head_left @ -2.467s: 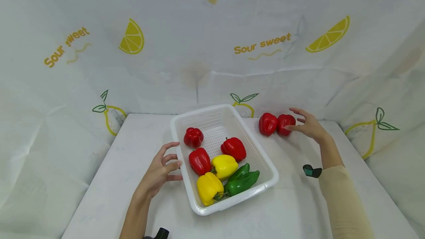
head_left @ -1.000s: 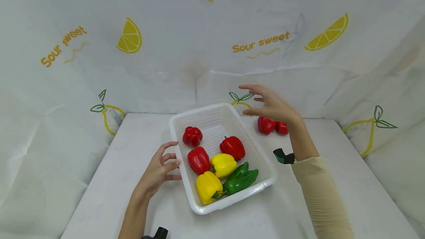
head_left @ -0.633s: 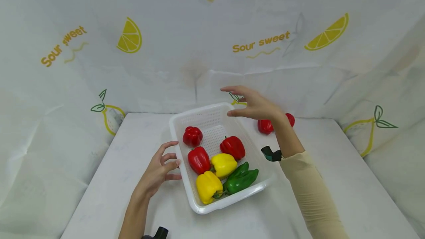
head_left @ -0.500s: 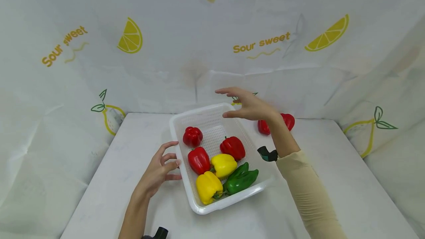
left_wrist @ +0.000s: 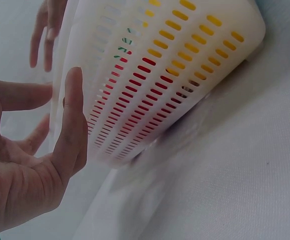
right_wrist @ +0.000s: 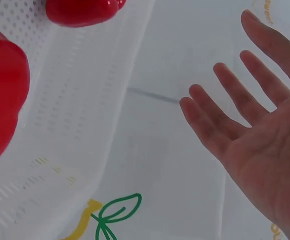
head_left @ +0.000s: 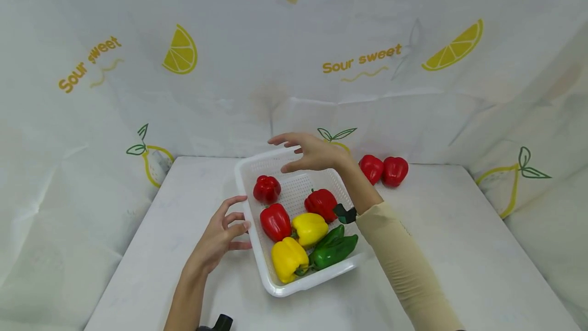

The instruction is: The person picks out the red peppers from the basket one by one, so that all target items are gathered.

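Observation:
A white perforated basket (head_left: 271, 286) holds three red peppers (head_left: 275, 222), two yellow peppers (head_left: 288, 259) and green peppers (head_left: 335, 252). At its left rim, my left hand (head_left: 219, 236) holds on with bent fingers and the thumb on the edge. The left wrist view shows this hand (left_wrist: 32, 170) against the basket's outer wall (left_wrist: 149, 100). Over the basket's far end hovers my right hand (head_left: 317, 153), fingers spread and holding nothing. In the right wrist view it (right_wrist: 264, 125) is bare-palmed, beside the basket's rim (right_wrist: 127, 85).
Two more red peppers (head_left: 395, 171) lie side by side on the white table (head_left: 459, 249), right of the basket and near the back edge. A white sheet (head_left: 257, 65) with printed lemons hangs behind the table. The right forearm crosses over the basket's right rim.
My right hand has moved left from the two red peppers at the back to above the basket's far end, empty throughout. The left hand and the basket have stayed in place.

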### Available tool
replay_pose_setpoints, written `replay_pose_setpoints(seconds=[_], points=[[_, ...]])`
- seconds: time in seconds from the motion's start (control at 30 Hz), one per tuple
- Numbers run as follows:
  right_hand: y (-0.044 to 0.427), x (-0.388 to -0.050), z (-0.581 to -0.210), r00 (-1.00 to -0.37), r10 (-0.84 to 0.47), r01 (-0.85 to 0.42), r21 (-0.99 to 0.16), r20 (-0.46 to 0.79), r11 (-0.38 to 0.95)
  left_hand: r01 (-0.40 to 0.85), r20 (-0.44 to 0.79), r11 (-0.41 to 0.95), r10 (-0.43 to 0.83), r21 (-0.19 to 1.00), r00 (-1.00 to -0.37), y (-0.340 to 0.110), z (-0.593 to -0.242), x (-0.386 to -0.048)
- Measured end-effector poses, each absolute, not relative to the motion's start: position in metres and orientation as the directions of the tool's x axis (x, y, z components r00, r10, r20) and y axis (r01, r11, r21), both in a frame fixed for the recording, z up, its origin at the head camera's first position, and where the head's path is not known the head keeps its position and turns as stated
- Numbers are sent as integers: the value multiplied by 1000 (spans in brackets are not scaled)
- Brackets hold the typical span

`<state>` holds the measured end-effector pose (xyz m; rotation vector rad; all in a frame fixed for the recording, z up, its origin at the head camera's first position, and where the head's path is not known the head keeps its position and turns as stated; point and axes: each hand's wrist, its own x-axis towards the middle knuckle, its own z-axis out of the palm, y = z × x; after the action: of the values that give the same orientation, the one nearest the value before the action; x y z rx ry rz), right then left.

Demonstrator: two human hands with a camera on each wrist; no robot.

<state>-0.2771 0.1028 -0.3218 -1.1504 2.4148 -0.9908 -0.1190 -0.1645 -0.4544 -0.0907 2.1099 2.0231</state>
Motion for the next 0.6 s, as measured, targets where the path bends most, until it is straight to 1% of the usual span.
replay_pose_setpoints(seconds=[0.2, 0.37, 0.5, 0.6], points=[[84, -282, -340, -616, -787, -522, -731, -34, 440, -196, -200, 52, 103, 979, -974, -164, -454, -118], [71, -286, -352, -610, -790, -482, -759, -69, 438, -204, -208, 53, 98, 978, -973, -164, -455, -118], [63, -291, -365, -619, -778, -445, -769, -107, 459, -204, -209, 52, 99, 978, -973, -164, -455, -119], [60, -294, -376, -639, -757, -424, -757, -140, 498, -203, -207, 52, 105, 978, -973, -164, -456, -119]])
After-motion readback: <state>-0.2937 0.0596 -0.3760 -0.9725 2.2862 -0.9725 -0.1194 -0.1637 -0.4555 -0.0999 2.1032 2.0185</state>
